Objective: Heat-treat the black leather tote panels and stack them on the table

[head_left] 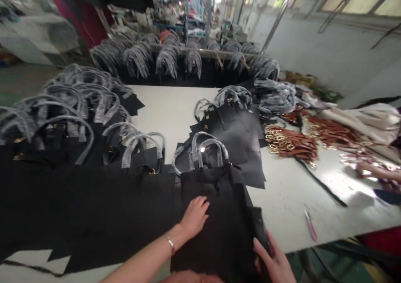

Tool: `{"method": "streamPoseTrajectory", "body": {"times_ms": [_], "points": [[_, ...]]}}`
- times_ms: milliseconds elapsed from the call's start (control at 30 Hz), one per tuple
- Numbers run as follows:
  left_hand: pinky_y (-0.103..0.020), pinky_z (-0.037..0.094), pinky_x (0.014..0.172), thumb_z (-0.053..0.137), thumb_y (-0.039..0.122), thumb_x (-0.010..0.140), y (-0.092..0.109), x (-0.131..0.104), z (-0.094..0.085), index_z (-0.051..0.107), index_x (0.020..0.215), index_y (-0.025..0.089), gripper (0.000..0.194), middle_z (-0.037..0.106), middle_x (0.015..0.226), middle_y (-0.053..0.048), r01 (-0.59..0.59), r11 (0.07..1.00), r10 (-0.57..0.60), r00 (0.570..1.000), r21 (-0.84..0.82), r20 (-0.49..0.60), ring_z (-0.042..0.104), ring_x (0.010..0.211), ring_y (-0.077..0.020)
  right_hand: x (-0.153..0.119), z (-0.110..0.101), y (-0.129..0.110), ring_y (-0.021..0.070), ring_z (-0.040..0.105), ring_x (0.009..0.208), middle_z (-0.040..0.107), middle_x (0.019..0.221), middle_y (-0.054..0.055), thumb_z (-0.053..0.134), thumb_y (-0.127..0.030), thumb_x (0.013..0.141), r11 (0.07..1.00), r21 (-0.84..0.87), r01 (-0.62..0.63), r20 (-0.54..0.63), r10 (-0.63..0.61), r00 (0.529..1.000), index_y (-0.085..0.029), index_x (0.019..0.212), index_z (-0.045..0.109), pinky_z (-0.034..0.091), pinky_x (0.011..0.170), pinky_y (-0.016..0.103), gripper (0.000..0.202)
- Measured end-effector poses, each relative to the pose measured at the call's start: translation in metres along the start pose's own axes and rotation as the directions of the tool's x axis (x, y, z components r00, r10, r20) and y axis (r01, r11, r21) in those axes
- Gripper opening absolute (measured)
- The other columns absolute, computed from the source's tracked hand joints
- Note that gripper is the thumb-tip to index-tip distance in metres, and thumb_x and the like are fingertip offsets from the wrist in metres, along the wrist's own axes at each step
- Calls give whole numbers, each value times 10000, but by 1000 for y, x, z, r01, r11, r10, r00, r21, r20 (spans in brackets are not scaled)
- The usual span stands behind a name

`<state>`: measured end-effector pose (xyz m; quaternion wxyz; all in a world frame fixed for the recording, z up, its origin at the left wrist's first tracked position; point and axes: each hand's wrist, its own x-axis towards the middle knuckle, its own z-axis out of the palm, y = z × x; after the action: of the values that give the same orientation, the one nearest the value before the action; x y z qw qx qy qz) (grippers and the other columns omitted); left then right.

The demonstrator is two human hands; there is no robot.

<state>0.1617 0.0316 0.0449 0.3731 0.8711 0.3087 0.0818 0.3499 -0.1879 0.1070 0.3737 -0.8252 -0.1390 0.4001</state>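
Observation:
A black handbag panel (216,224) with plastic-wrapped handles (209,143) lies in front of me on top of other black pieces. My left hand (194,217) rests on its upper middle, fingers slightly bent and gripping nothing. At the panel's right side, my right hand (273,256) holds the black edge between thumb and fingers; part of that grip is hidden. More black bag panels (94,208) with wrapped handles and small gold fittings spread to the left. Behind the front panel lies a fanned stack of black panels (241,137).
Brown straps with gold rings (291,143) lie in bundles on the white table (282,199) at right. A small pink-handled tool (310,225) is near the front edge. Wrapped handles hang over a rail (167,59) at the back. Pale rolled material (366,122) sits far right.

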Motion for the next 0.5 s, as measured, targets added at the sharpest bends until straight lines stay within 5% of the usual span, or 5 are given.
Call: {"method": "streamPoseTrajectory", "body": {"times_ms": [100,233,333,400,500], "points": [[-483,315,1154,553,137,873,-27,-20,18,528,1352,201,483,463,1477,-120,-130,977,133,991,168,-6,402,1372,-292,9,14,-12,170,547,465,564,586,-63,625,-655,773,997,80,0,58,-4,998,-133,1506,263,455,464,294,970],[-464,324,1150,494,215,936,-33,-26,27,469,1406,192,471,449,1491,-118,-178,935,189,982,308,-8,396,1379,-279,11,32,-35,155,516,425,565,566,-65,645,-664,736,998,64,16,77,-20,997,-125,1500,309,435,437,279,993],[-447,319,1148,471,245,956,-32,-24,28,460,1411,186,459,448,1492,-114,-196,902,211,978,384,3,391,1379,-267,-3,30,-49,192,584,507,605,563,-42,618,-676,761,998,-10,57,-153,-58,987,-147,1487,379,476,523,303,930],[-435,309,1149,459,274,969,-33,-23,29,459,1409,181,449,448,1491,-111,-204,884,223,975,421,6,385,1379,-259,-13,21,-57,233,650,621,665,619,-9,599,-674,786,994,-84,64,-354,-90,931,-173,1486,400,499,622,330,884],[-426,294,1152,446,306,980,-34,-23,31,455,1410,177,449,439,1497,-108,-210,866,232,973,454,7,372,1383,-252,-17,10,-67,238,668,666,684,656,-3,598,-658,800,990,-123,64,-393,-108,913,-215,1485,408,504,661,332,837]]}}
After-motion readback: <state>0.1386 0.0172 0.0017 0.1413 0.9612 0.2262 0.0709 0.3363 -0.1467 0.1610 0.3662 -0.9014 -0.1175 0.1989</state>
